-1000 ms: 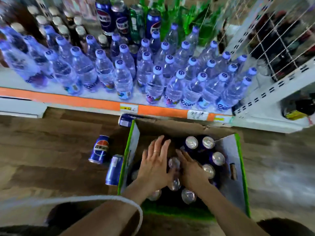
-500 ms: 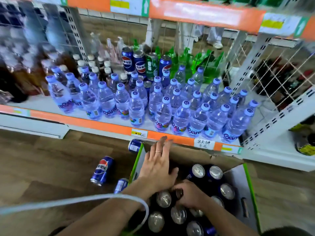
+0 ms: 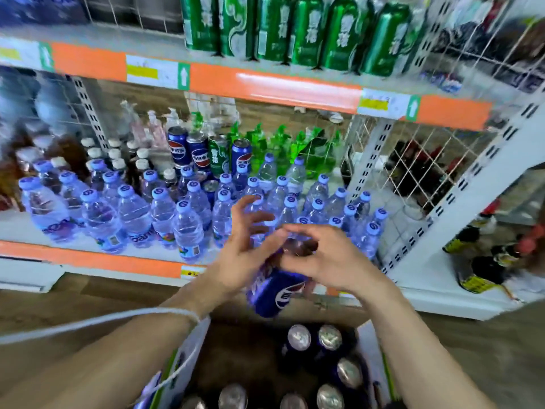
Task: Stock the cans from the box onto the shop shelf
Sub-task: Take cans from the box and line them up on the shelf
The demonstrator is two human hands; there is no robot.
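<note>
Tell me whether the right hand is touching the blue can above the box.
Touching. The head view shows the right hand with its fingers curled over the top of the blue can, no gap visible.

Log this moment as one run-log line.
step: can out of box | right hand: grips blue can | left hand: fingers spread beside can | box: cans left | ahead: shelf

Head-worn wide view faces forward and down, close above box (image 3: 188,343), before shelf (image 3: 274,90).
</note>
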